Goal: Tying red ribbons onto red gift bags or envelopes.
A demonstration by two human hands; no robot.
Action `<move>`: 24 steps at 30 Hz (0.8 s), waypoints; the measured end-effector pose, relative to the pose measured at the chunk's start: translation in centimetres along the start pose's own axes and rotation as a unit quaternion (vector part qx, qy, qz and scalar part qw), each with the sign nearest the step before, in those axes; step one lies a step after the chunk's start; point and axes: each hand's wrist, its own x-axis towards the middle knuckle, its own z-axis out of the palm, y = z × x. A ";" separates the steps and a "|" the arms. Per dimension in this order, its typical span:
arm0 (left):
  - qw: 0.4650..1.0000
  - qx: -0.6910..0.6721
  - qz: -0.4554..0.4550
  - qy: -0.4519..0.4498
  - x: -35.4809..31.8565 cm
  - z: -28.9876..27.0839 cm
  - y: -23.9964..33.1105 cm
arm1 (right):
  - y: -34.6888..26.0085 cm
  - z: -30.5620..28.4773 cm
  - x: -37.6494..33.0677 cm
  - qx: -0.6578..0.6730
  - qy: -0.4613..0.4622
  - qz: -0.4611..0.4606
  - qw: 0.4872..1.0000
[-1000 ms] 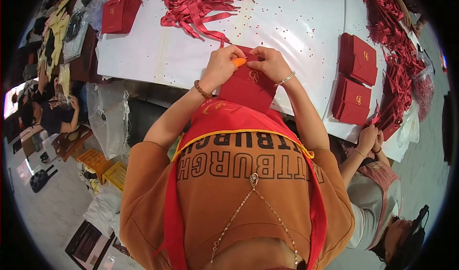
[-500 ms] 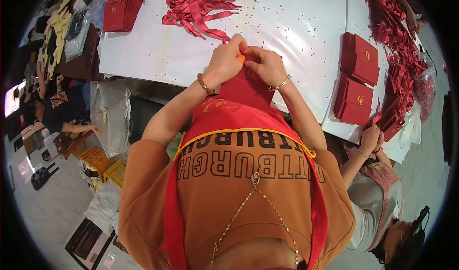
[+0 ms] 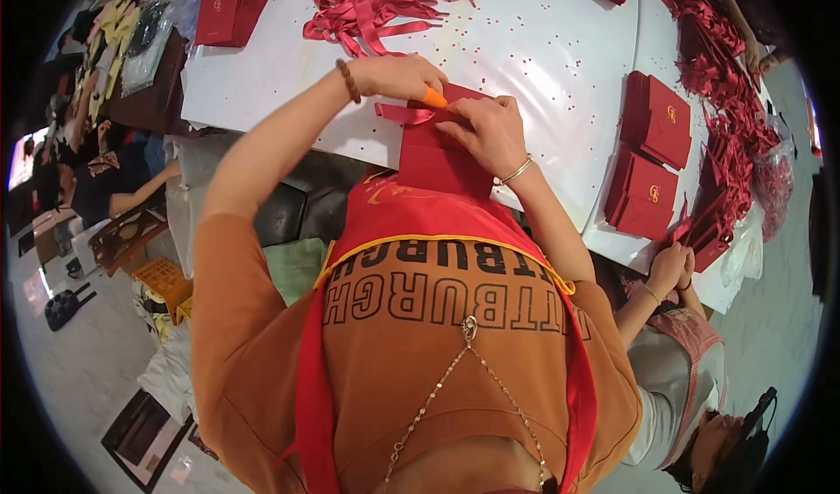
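A red paper gift bag [image 3: 444,163] lies at the table's near edge, against my red apron. A short length of red ribbon [image 3: 404,113] sticks out leftward across its upper part. My left hand [image 3: 398,78] is at the bag's top, fingers closed in a pinch at the ribbon; one finger wears an orange cover [image 3: 434,98]. My right hand [image 3: 490,133] bends over the bag's upper right, thumb and fingers pinched near the same spot. The exact grip between the fingertips is partly hidden.
A heap of loose red ribbons [image 3: 376,8] lies beyond my hands. Stacks of red bags stand at far left [image 3: 229,11] and at right [image 3: 656,122]. More ribbons [image 3: 722,135] line the right side. A co-worker's hands [image 3: 672,266] work at the right edge. Red dots are scattered over the white table [image 3: 542,74].
My left hand has moved left and up, its elbow swinging outward. The ribbon end now extends left over the bag. My right hand stays nearly in place, and more of the bag shows.
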 end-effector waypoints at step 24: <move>0.899 0.016 -0.225 0.376 1.6 7.9 -7.5 | 4.3 3.2 0.4 -0.001 -0.086 0.137 0.987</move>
